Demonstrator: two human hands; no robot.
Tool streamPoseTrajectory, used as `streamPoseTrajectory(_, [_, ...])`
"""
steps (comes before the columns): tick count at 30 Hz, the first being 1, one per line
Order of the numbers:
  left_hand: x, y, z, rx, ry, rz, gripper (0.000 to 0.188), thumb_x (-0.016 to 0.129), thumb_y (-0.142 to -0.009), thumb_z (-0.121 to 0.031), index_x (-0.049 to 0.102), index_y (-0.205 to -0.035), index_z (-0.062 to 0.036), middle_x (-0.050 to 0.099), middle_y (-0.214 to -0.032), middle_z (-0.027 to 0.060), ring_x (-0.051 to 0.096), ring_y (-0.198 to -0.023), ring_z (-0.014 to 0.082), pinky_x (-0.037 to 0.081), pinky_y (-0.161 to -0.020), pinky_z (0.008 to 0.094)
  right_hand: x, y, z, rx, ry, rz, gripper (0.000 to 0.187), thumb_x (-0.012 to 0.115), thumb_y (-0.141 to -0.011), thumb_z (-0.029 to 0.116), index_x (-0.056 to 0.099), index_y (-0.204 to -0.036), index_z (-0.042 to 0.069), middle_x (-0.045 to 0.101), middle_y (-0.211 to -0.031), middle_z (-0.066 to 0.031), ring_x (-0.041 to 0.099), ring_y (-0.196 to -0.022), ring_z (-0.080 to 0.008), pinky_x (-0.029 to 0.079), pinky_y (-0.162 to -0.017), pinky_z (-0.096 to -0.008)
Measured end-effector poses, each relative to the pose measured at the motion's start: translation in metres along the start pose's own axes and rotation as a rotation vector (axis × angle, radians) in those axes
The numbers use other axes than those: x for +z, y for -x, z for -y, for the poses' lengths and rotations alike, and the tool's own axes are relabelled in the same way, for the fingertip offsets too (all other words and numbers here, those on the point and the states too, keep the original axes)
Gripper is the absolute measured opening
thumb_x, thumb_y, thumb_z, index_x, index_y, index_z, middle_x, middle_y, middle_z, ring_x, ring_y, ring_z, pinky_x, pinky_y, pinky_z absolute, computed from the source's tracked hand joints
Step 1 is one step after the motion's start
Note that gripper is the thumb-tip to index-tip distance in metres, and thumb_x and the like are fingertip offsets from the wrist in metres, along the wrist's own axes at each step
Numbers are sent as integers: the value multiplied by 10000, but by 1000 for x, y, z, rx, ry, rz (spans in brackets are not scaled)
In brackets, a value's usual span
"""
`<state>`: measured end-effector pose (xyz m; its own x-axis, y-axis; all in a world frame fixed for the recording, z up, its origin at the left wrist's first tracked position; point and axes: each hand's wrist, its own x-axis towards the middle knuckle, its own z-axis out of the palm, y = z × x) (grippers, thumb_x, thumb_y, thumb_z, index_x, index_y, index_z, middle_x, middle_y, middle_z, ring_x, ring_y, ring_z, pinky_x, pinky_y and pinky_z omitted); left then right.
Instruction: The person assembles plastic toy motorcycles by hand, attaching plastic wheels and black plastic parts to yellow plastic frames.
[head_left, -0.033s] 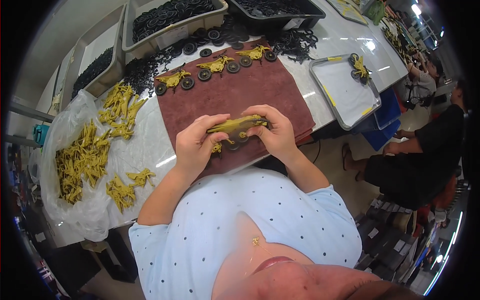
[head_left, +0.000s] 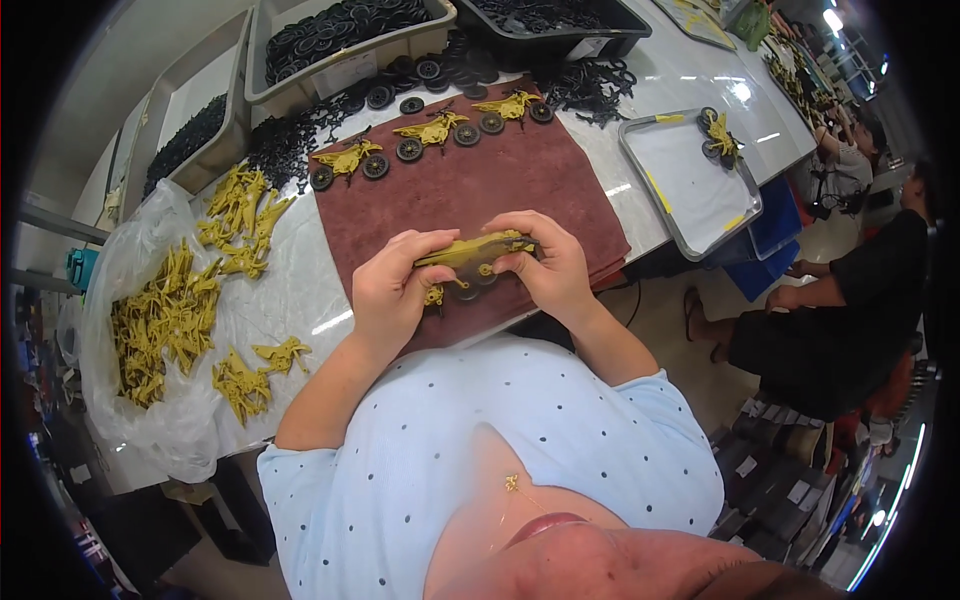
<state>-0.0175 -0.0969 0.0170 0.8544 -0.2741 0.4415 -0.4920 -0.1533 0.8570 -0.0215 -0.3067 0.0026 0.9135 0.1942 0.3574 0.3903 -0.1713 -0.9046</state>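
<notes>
Both of my hands grip one yellow toy motorcycle body [head_left: 472, 247] over the near part of a dark red cloth [head_left: 470, 185]. My left hand [head_left: 385, 288] pinches its left end between thumb and fingers. At the other end, my right hand [head_left: 556, 268] is closed round a darker part, which the fingers partly cover. Just below the held body, another yellow part [head_left: 433, 297] and dark wheels [head_left: 466, 291] show on the cloth, partly hidden by my hands. Farther off, three yellow toy motorcycles [head_left: 430, 131] with black wheels stand in a row along the cloth.
Bins of black parts [head_left: 345, 35] line the back, with loose wheels [head_left: 410, 104] before them. At left, a clear plastic bag [head_left: 190, 425] holds yellow bodies [head_left: 165, 325]. A lined tray [head_left: 690, 240] at right bears a toy motorcycle [head_left: 720, 137]. Another person [head_left: 840, 300] sits right.
</notes>
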Motion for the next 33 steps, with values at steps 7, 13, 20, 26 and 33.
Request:
streamPoseTrajectory(7, [6, 6, 3, 4, -82, -106, 191, 674, -811, -32, 650, -997, 6, 675, -911, 108, 610, -711, 167, 495, -646, 263, 6, 6, 8, -6, 111, -13, 290, 688, -834, 79, 598, -1094, -14, 641, -1039, -95, 615, -937, -151, 499, -806, -267])
streamPoseTrajectory(13, [6, 0, 3, 0, -57, -69, 203, 673, -814, -28, 654, -1014, -2, 669, -912, 103, 628, -741, 164, 502, -651, 251, 9, 5, 9, 53, 122, -70, 262, 669, -859, 92, 596, -1080, -28, 659, -1006, -105, 646, -884, -143, 529, -765, -248])
streamPoseTrajectory(20, [2, -1, 7, 86, -198, 29, 262, 673, -770, 21, 678, -1022, -53, 673, -948, 94, 648, -840, 228, 537, -708, 302, 11, 0, 5, 227, -48, -5, 202, 591, -868, -33, 600, -1070, -38, 662, -1001, -85, 633, -891, -128, 521, -786, -248])
streamPoseTrajectory(26, [6, -2, 10, 184, -437, 3, 366, 684, -711, -5, 672, -1067, -89, 651, -1012, 105, 621, -887, 278, 509, -771, 357, -9, -6, -18, 262, -105, -58, 178, 567, -889, 19, 617, -1059, 2, 657, -885, -41, 601, -789, -93, 483, -653, -232])
streamPoseTrajectory(33, [-108, 63, 14, -134, -887, 204, 520, 637, -742, -9, 587, -1244, -133, 570, -1229, 122, 557, -1071, 317, 448, -912, 389, -125, -20, -104, 567, 78, 55, 379, 506, -980, 207, 402, -1311, 54, 689, -993, -89, 621, -758, -67, 419, -564, -152])
